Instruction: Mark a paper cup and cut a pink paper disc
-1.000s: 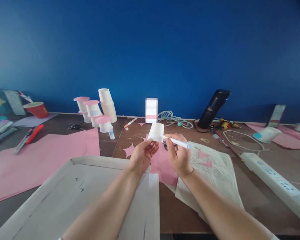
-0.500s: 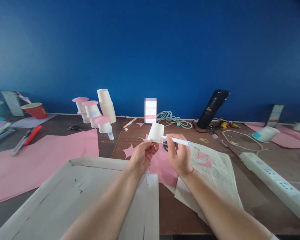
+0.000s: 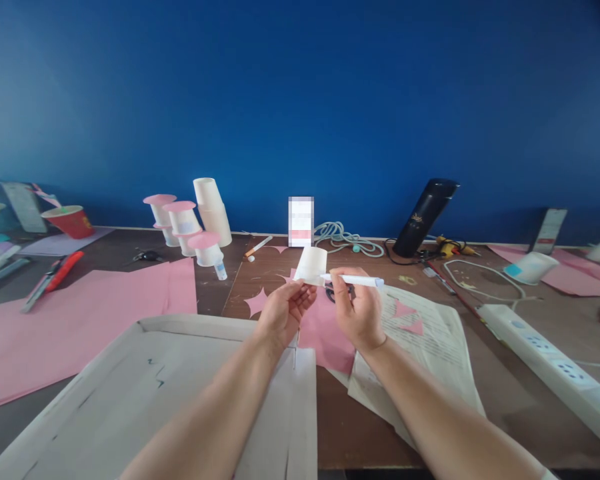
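Between the fingers of my left hand [image 3: 286,308] is a white paper cup [image 3: 312,264], held tilted above the table by its lower edge. My right hand [image 3: 359,310] grips a white marker pen [image 3: 354,280] with its tip at the cup's right side; whether it touches cannot be made out. Beneath the hands lies a pink paper sheet [image 3: 325,333] with cut-out edges. Partly hidden behind the right hand is a dark ring-shaped object [image 3: 331,292], perhaps scissors handles. A pink scrap [image 3: 257,303] rests left of my hands.
Paper cups with pink discs [image 3: 183,220] stand at the left, beside stacked white cups [image 3: 213,213]. A utility knife [image 3: 53,280] lies on pink sheets [image 3: 105,300]. A white board [image 3: 180,413] covers the front left. Rightward are a black bottle [image 3: 423,217] and power strip [image 3: 545,363].
The marker has turned slightly, its rear end now a little higher and its tip slightly lower against the cup's side. My left hand and the cup have hardly moved.
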`<state>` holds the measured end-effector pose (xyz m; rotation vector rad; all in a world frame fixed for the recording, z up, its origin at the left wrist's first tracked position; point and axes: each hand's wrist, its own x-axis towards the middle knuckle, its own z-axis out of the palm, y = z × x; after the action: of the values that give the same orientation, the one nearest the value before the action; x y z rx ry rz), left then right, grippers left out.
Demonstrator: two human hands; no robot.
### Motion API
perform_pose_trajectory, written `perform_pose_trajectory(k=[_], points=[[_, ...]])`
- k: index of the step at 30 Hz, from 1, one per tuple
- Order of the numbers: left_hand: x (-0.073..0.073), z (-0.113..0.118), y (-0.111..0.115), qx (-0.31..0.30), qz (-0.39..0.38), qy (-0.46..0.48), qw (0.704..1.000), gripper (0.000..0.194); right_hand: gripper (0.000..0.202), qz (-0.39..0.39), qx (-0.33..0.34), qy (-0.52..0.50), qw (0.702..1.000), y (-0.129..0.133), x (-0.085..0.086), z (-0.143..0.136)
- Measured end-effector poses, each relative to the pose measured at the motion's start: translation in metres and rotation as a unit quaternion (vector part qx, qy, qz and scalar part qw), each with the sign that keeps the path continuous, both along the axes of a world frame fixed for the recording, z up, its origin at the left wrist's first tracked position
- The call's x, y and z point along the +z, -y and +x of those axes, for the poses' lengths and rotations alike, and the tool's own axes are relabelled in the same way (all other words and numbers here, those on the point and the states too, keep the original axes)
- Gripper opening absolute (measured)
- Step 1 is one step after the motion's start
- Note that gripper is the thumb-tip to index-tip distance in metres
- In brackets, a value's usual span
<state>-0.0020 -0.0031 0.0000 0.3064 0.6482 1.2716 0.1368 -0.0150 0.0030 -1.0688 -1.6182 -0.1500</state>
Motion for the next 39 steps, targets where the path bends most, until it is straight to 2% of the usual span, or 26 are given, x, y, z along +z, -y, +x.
perform_pose_trajectory(k=[8, 33, 39], points=[[-0.0008, 0.0009, -0.0004, 0.002, -0.001, 0.001, 1.0, 0.015, 0.013, -0.008, 0.022, -0.012, 1.0, 0.0011, 0.0, -0.0001], [0.0001, 0.0008, 0.0009, -0.001, 0.012, -0.01, 1.0, 0.014, 0.015, -0.018, 0.004, 0.0, 1.0, 0.0024, 0.0006, -0.0015], [-0.002, -0.0029, -0.0007, -0.012, -0.005, 0.031, 0.999, 0.012, 0.015, -0.002, 0.001, -0.017, 1.0, 0.0032, 0.0027, -0.0008]])
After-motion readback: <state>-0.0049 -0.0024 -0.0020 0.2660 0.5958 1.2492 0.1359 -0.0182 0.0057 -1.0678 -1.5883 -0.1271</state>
